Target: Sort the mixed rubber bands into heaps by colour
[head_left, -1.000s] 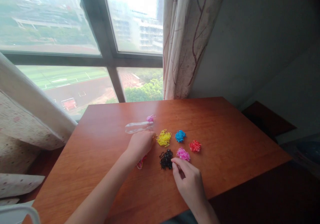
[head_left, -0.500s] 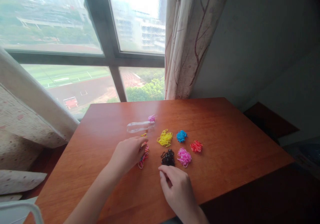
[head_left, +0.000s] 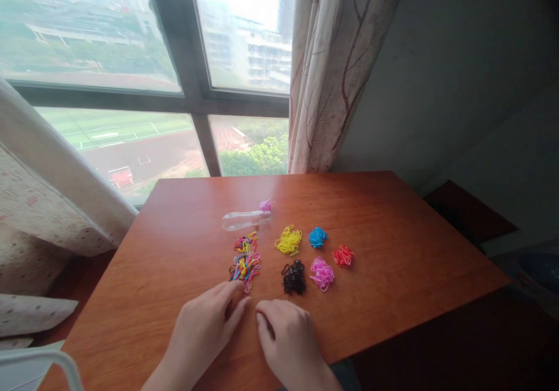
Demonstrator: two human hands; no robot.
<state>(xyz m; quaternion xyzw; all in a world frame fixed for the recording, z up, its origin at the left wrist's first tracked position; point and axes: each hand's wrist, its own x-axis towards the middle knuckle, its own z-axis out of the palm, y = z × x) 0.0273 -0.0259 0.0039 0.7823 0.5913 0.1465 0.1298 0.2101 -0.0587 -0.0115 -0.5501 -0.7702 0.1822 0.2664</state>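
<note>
My left hand [head_left: 205, 321] is at the near edge of a mixed-colour pile of small rubber bands [head_left: 247, 266], its thumb apart from its bent fingers and nothing visible between them. Beside it on the table, my right hand [head_left: 286, 330] is closed, thumb against the curled forefinger; whatever it may hold is too small or hidden. Just beyond the right hand lies a heap of black rubber bands [head_left: 294, 277]. Sorted heaps of yellow bands [head_left: 289, 241], blue bands [head_left: 318, 237], pink bands [head_left: 322, 274] and red bands [head_left: 343, 256] lie farther off and to the right.
A clear plastic bottle [head_left: 242, 220] with a pink cap [head_left: 265, 205] lies on its side behind the piles. The brown wooden table [head_left: 393, 234] stands against a window, with curtains [head_left: 323, 71] at both sides. A white curved rail [head_left: 65, 362] is at lower left.
My left hand has drawn back toward me from over the mixed pile, uncovering it. My right hand has shifted left and nearer, away from the black bands.
</note>
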